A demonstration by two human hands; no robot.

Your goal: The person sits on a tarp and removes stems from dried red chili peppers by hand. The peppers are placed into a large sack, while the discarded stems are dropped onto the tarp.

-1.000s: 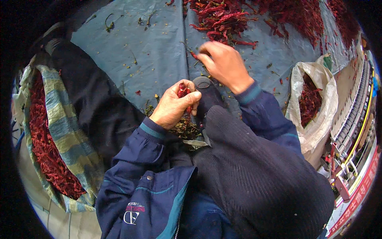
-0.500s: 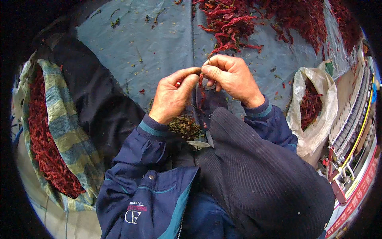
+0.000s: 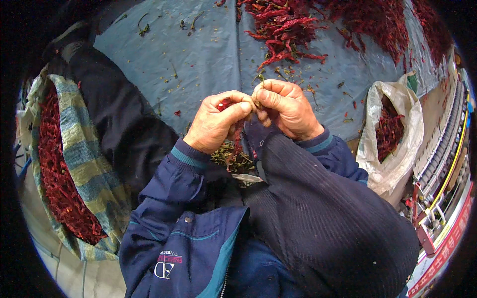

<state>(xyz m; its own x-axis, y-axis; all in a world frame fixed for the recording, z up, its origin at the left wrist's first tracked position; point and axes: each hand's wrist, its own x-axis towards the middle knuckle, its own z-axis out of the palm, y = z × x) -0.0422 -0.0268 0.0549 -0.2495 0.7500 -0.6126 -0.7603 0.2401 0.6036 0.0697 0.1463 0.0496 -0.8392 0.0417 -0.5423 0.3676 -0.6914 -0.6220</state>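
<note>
My left hand (image 3: 217,120) is closed around dried red chillies (image 3: 223,105), partly hidden by its fingers. My right hand (image 3: 285,108) meets it at the centre, thumb and forefinger pinched on a chilli's stem (image 3: 260,80); the fingertips of both hands touch or nearly touch. Below them, between my legs, lies a heap of stems and scraps (image 3: 228,159). Beyond my hands, a loose pile of red chillies (image 3: 283,37) rests on the blue-grey tarpaulin (image 3: 169,44).
A striped sack (image 3: 84,149) full of red chillies stands at my left. A white sack (image 3: 397,164) with chillies is at my right, beside metal equipment (image 3: 437,188). Larger chilli piles (image 3: 377,25) lie at the back right. My dark-clad legs (image 3: 114,114) spread either side.
My right hand has come down from the loose pile to meet my left hand, which has risen slightly and turned toward it. The last half second shows only small finger movements.
</note>
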